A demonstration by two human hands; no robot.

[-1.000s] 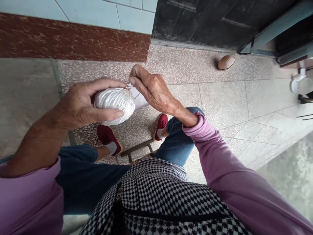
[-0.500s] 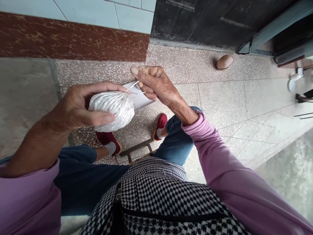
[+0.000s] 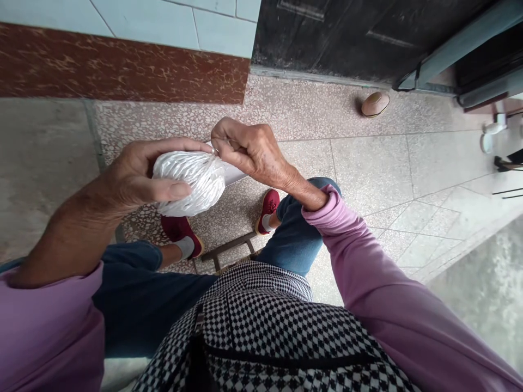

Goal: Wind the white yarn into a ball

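White string (image 3: 191, 184) sits inside the left hand (image 3: 128, 171), fingers curved wide around it; the right hand (image 3: 258, 152) has fingers pinched together, seemingly on its tip. Held too loosely, loops could slip and tangle

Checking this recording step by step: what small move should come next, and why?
Probably a gentle outward pull by the right hand, since its fingers are curled at the gathered end of the white bundle, which the left hand grips.

From the wearer's head the camera peers forward and steeply down, left hand (image 3: 122, 177) and right hand (image 3: 261, 152) close beneath, dark door (image 3: 322, 46) farther, upper right.
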